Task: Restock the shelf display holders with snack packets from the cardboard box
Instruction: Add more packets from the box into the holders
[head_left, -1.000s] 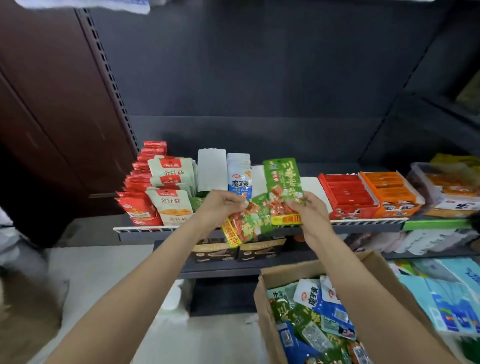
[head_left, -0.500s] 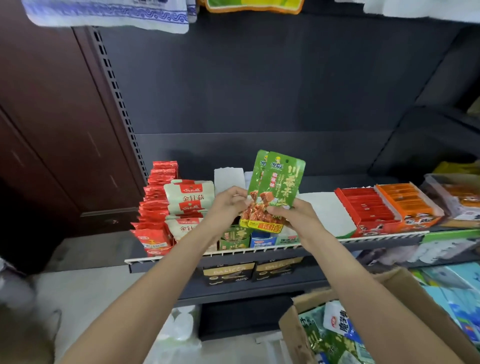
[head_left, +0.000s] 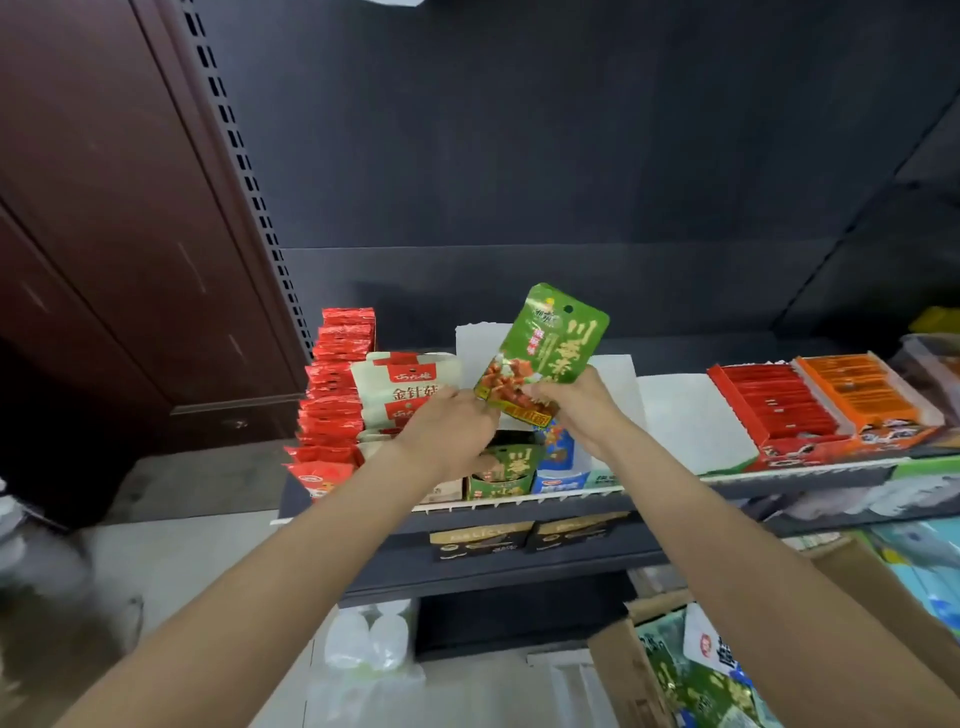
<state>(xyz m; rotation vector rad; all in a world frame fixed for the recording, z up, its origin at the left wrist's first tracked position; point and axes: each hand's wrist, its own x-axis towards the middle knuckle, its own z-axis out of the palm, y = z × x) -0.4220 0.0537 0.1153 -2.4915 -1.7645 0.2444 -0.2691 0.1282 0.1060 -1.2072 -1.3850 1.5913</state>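
Dark grey shelving back panel (head_left: 519, 156), perforated upright (head_left: 234, 156) at left, dark red-brown wooden cabinet (head_left: 93, 234) beside it, pale floor (head_left: 171, 561).

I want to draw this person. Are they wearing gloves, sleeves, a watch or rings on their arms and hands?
No gloves. The left hand and right hand are bare, and both forearms are bare as far as the picture shows, with no sleeve in view. No watch or bracelet shows on either wrist. No ring shows on the fingers in view.
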